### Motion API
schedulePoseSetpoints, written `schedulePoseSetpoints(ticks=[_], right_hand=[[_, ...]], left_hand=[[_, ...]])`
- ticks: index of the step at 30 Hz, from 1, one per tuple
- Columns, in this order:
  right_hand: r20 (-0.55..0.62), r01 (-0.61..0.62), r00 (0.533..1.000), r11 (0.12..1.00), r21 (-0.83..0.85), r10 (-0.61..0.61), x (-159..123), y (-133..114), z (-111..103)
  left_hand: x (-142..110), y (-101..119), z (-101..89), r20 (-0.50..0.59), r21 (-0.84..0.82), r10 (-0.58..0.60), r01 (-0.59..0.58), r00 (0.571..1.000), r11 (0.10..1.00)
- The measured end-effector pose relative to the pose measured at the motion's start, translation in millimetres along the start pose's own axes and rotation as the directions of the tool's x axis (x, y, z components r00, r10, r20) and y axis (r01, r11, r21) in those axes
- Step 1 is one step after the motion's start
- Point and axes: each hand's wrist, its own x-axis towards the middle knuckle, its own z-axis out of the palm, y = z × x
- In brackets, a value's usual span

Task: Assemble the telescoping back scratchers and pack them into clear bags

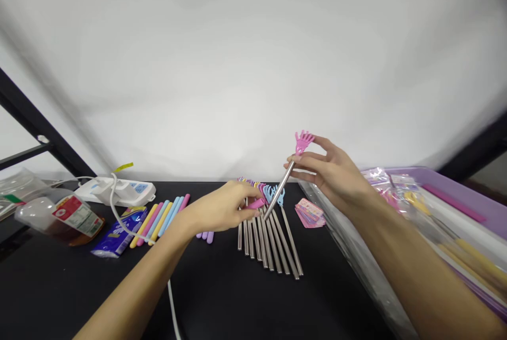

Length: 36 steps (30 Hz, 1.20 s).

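Note:
My right hand point(328, 173) holds a steel back scratcher point(280, 189) by its shaft, just below the pink hand-shaped head point(303, 142), and the shaft slants down-left. My left hand point(217, 208) is close to the shaft's lower end, its fingers pinching a small pink plastic piece point(255, 204). Under both hands, several steel back scratchers point(269, 242) lie side by side on the black table point(222, 298). Their pink and blue heads point(272, 195) bunch together at the far end, partly hidden by my left hand.
Pastel sticks point(158, 218) and purple sticks point(206, 237) lie left of the row, near a tissue packet point(121, 233), a white power strip point(114, 191) and a labelled plastic tub point(59, 218). Pink cards point(309, 213) lie right. A lilac tray point(447, 197) holds bagged items.

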Motion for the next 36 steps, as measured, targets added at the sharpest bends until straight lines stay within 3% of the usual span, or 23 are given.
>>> schedulePoseSetpoints(ticks=[5,12,19,25,30,36], right_hand=[[-0.216,0.140,0.969,0.985,0.099,-0.116,6,5,-6],[-0.227,0.158,0.966,0.978,0.135,-0.125,7,7,-6],[-0.231,0.191,0.961,0.971,0.142,-0.155,5,12,-2],[-0.235,0.174,0.962,0.974,0.144,-0.138,5,11,1],[-0.245,0.182,0.960,0.968,0.173,-0.137,4,6,-4],[-0.110,0.193,0.978,0.963,0.188,-0.175,1,-3,-16]], left_hand=[[-1,2,-1.9,0.073,-0.135,-0.054,0.063,0.996,0.989],[-3,6,-3.1,0.110,-0.235,-0.178,0.199,0.978,0.951],[1,-1,0.6,-0.050,-0.097,-0.253,0.248,0.966,0.964],[1,-1,-7.1,-0.146,0.098,-0.118,0.133,0.982,0.986],[-2,6,-14.6,-0.156,0.055,-0.102,0.112,0.982,0.992],[-6,20,-18.8,-0.178,-0.113,-0.075,0.055,0.981,0.992]])
